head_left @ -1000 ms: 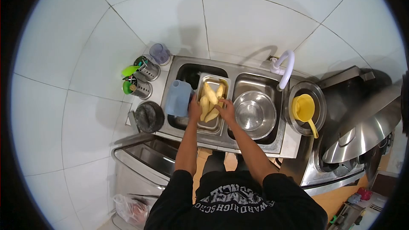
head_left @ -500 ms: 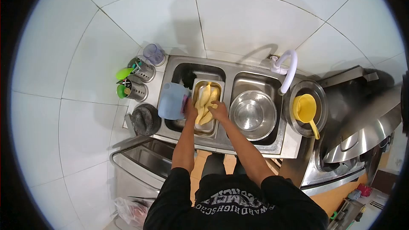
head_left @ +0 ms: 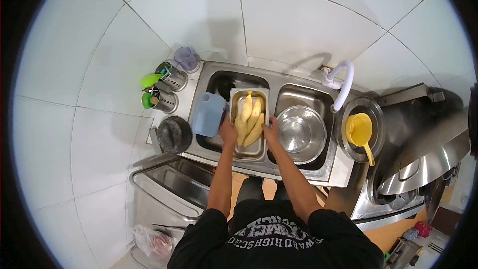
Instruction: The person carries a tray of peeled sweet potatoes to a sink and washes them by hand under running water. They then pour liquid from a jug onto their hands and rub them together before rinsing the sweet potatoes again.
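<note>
Several pale yellow, peeled-looking bananas (head_left: 255, 114) lie lengthwise in a rectangular steel pan (head_left: 249, 154), which is above the left basin and its divider. My left hand (head_left: 229, 132) grips the pan's left side, its fingers partly hidden at the rim. On the opposite side, my right hand (head_left: 270, 132) is closed on the rim. A translucent blue jug (head_left: 208, 114) stands in the left basin, close beside my left hand. To the right, a round steel bowl (head_left: 300, 134) sits in the other basin.
A white faucet (head_left: 343, 84) arches over the right basin. Beyond it, a yellow dipper (head_left: 358, 129) rests in a steel basin (head_left: 379, 119). On the left stand a stone mortar (head_left: 174, 134), utensil holders (head_left: 167, 102) and a clear purple cup (head_left: 187, 60).
My right hand has left the bananas and taken the pan's right rim. The left hand now holds the left side. The pan and bananas have shifted slightly, and the bananas lie more closely together.
</note>
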The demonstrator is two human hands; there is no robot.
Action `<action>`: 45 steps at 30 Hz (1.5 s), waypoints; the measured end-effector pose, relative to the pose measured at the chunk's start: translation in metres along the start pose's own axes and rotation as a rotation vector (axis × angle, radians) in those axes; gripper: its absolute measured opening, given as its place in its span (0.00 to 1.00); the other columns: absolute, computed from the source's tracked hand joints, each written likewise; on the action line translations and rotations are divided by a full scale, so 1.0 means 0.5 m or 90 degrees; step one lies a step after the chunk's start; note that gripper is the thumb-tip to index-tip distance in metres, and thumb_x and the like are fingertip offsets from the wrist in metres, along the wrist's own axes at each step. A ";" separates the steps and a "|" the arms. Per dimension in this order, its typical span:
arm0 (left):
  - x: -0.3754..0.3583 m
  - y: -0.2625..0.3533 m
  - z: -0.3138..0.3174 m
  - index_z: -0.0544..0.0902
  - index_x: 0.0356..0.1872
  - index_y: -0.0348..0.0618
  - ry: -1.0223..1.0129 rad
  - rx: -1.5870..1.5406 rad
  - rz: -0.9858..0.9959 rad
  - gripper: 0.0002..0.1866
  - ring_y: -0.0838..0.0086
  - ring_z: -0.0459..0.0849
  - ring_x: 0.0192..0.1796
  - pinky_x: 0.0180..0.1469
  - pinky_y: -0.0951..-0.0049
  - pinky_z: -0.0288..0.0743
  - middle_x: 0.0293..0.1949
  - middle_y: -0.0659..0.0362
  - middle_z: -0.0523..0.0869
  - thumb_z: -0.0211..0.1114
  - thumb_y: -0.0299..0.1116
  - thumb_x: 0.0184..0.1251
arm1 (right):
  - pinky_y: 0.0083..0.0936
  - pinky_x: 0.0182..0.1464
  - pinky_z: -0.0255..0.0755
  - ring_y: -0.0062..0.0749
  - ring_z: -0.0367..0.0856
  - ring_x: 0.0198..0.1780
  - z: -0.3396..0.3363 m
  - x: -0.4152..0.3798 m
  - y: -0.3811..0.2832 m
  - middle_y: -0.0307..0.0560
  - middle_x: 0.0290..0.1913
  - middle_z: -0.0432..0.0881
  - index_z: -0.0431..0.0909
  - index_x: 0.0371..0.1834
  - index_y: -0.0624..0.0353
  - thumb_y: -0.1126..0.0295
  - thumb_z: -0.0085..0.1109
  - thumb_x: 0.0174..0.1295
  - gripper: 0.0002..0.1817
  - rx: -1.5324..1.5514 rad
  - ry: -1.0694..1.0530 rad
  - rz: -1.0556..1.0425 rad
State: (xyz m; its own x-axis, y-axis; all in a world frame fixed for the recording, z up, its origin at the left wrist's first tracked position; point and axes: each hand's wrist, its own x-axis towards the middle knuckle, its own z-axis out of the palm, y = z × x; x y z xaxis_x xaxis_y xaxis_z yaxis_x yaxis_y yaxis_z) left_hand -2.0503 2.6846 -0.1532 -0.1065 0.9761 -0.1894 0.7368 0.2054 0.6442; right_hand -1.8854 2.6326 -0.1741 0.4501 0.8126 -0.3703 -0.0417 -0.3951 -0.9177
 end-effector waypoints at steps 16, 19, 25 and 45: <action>0.024 0.031 -0.292 0.73 0.55 0.45 0.153 0.246 0.077 0.23 0.51 0.83 0.43 0.43 0.51 0.75 0.43 0.48 0.83 0.62 0.32 0.56 | 0.35 0.61 0.65 0.45 0.74 0.59 -0.088 0.088 -0.030 0.61 0.55 0.76 0.61 0.66 0.58 0.73 0.48 0.64 0.25 -0.112 -0.164 -0.262; -0.003 0.043 -0.355 0.73 0.54 0.47 0.159 0.203 0.082 0.21 0.50 0.83 0.42 0.41 0.51 0.75 0.42 0.47 0.84 0.61 0.31 0.57 | 0.36 0.59 0.67 0.49 0.76 0.57 -0.083 0.091 -0.046 0.63 0.55 0.76 0.61 0.65 0.56 0.73 0.48 0.64 0.25 -0.137 -0.168 -0.256; -0.106 -0.004 -0.358 0.73 0.55 0.45 0.142 0.184 0.190 0.23 0.49 0.81 0.46 0.45 0.53 0.75 0.48 0.47 0.82 0.61 0.27 0.55 | 0.38 0.59 0.67 0.58 0.74 0.59 -0.030 0.132 -0.074 0.63 0.54 0.77 0.62 0.65 0.53 0.72 0.49 0.64 0.24 -0.195 -0.153 -0.317; 0.210 0.117 -0.134 0.63 0.64 0.37 0.075 -0.281 0.070 0.33 0.48 0.76 0.57 0.59 0.59 0.68 0.56 0.39 0.76 0.64 0.32 0.58 | 0.23 0.53 0.68 0.28 0.74 0.50 -0.211 -0.056 -0.082 0.51 0.54 0.74 0.60 0.66 0.64 0.76 0.48 0.67 0.24 -0.205 -0.136 -0.187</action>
State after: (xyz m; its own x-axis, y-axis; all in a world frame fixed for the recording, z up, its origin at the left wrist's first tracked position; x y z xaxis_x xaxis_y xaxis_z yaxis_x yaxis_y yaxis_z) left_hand -2.0633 2.8037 -0.0858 -0.1377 0.9899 -0.0334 0.3965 0.0860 0.9140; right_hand -1.8023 2.5808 -0.1109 0.2067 0.9662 -0.1541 0.3539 -0.2206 -0.9089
